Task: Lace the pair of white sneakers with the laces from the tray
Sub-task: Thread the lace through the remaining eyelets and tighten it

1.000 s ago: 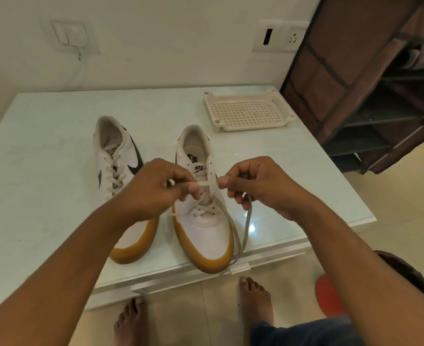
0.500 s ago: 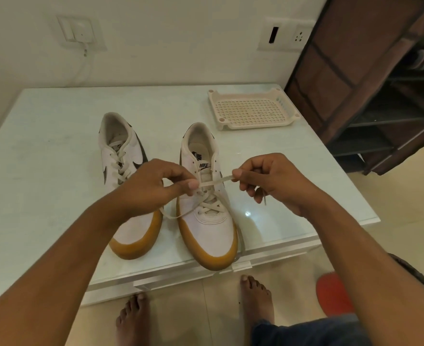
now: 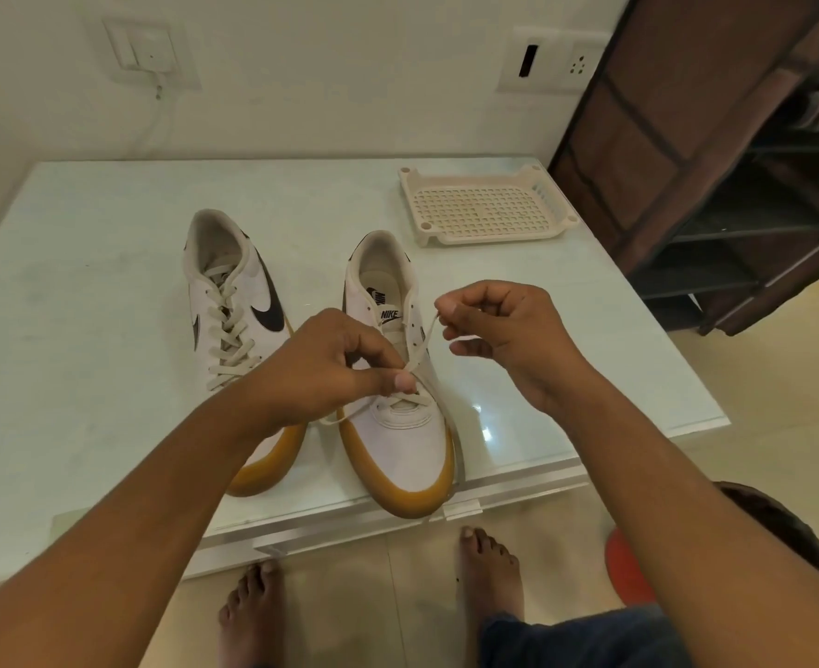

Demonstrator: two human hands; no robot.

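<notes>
Two white sneakers with tan soles stand on the pale table (image 3: 84,291). The left sneaker (image 3: 234,301) shows a lace crossed up its full eyelet row. The right sneaker (image 3: 398,426) has a cream lace (image 3: 422,337) crossed only through its lower eyelets. My left hand (image 3: 330,368) pinches the lace over the sneaker's throat. My right hand (image 3: 504,330) pinches the lace end, drawn up to the right above the upper eyelets. A loose strand trails out below my left hand.
A perforated cream tray (image 3: 484,209) sits at the table's back right with nothing in it. A dark shelf rack (image 3: 735,161) stands to the right of the table. Bare feet (image 3: 489,571) and a red object (image 3: 624,566) are on the floor below the table's front edge.
My right hand has pulled the lace end up and to the right, drawing the slack that hung off the table edge. My left hand has dropped slightly lower onto the shoe's throat.
</notes>
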